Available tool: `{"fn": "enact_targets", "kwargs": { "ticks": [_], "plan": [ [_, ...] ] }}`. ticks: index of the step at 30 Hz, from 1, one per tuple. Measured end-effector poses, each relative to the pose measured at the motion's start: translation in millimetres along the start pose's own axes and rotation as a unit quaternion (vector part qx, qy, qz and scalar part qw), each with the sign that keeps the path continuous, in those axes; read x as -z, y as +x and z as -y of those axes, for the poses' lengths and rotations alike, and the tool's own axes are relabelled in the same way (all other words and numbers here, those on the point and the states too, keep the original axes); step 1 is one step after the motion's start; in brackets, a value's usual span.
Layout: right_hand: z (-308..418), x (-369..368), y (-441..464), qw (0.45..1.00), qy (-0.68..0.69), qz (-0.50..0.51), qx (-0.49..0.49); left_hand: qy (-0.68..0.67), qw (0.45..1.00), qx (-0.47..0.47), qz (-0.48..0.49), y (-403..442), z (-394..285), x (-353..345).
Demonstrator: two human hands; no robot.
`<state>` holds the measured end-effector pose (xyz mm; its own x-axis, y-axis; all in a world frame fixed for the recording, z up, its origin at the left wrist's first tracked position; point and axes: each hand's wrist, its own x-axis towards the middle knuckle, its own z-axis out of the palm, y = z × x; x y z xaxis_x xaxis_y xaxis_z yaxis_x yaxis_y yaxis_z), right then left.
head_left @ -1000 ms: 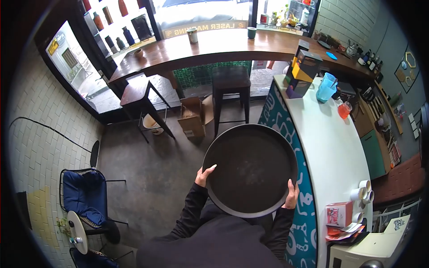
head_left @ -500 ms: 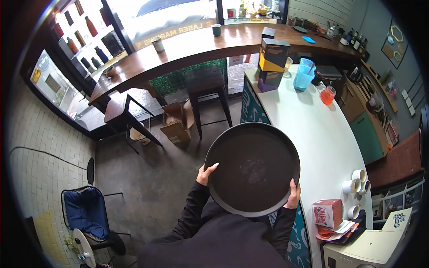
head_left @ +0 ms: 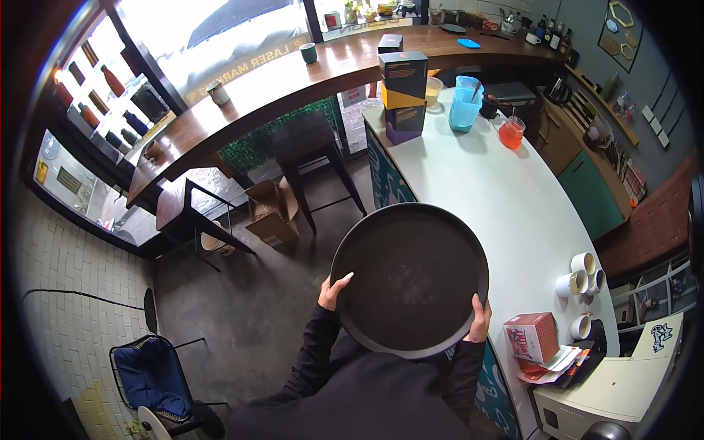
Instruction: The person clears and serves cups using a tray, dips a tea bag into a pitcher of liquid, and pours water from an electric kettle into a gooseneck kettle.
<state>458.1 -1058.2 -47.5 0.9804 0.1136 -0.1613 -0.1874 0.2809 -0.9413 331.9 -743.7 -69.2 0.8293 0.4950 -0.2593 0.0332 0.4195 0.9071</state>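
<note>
White curved tabletop (head_left: 513, 213) nearby; round black tray (head_left: 411, 279) held up, unloaded, not set down. Left hand (head_left: 331, 293), right hand (head_left: 479, 320): fingers grasping its rim.

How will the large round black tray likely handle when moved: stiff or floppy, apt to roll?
The large round black tray is probably stiff: the left hand and right hand grip opposite sides and no sag shows. It looks shallow and carries nothing, so likely light for its width. Stood on edge, that circular outline might roll.
</note>
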Motion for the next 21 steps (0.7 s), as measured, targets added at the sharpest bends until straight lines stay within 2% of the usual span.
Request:
{"fn": "enact_targets", "kwargs": {
  "ticks": [9,12,21],
  "plan": [
    [13,8,-3,1.000,0.014,-0.010,-0.017,-0.019,1.000,-0.007,0.013,2,4,-17],
    [7,20,-1,0.999,-0.047,0.001,0.013,-0.017,1.000,0.007,0.018,1,3,-22],
    [6,30,-7,0.999,-0.032,-0.010,0.007,0.058,0.998,-0.013,0.017,4,6,-29]
  ]
}}
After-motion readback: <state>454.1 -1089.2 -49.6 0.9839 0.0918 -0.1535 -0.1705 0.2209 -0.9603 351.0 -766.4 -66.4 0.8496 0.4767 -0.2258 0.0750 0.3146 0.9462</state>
